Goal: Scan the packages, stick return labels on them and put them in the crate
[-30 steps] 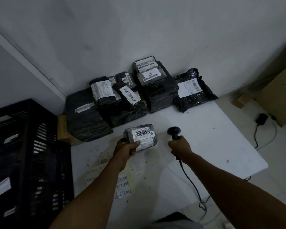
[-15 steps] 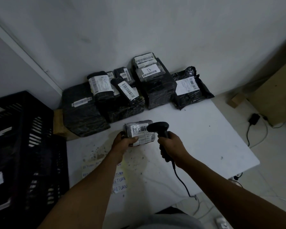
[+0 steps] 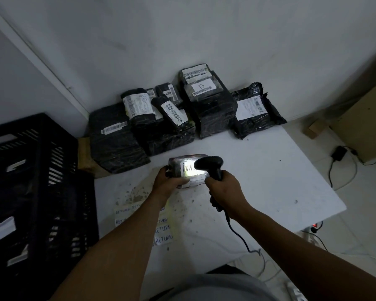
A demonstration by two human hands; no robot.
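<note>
My left hand grips a small wrapped package just above the white table. My right hand holds a black barcode scanner by its handle, its head right over the package. The scanner's light glows on the package's barcode label. A sheet of handwritten RETURN labels lies on the table under my left forearm, partly hidden. The black crate stands at the left.
Several black-wrapped packages with white barcode labels are piled against the wall at the table's far edge. The scanner cable trails off the table's near edge. A power adapter and cardboard boxes lie on the floor to the right.
My right hand brought the scanner leftward over the package, and its light now shines on the barcode label. My left hand kept holding the package.
</note>
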